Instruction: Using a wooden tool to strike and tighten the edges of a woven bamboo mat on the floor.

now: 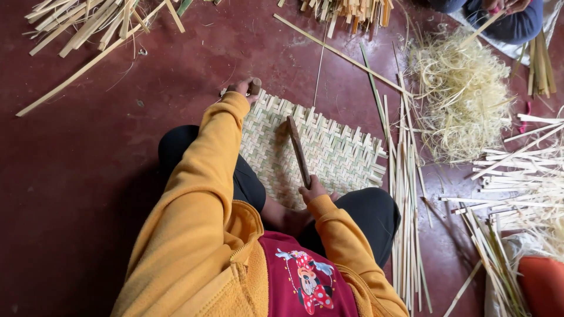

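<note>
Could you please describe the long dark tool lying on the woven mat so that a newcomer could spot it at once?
Start at the pale woven mat on the dark red floor, in front of the person in the yellow top. The flat dark tool lies on it, gripped at its near end by the right hand. It alone is dark brown; the surrounding strips are pale.

We see a dark red, smooth floor [88, 194] with a dull sheen under soft, even light. Loose cane strips [88, 23] lie scattered at the far left, and a pale tangle of shavings [464, 94] sits at the far right. Near right, a bundle of long splints [405, 194] lies along the floor, beside an orange-red object [543, 285].
</note>
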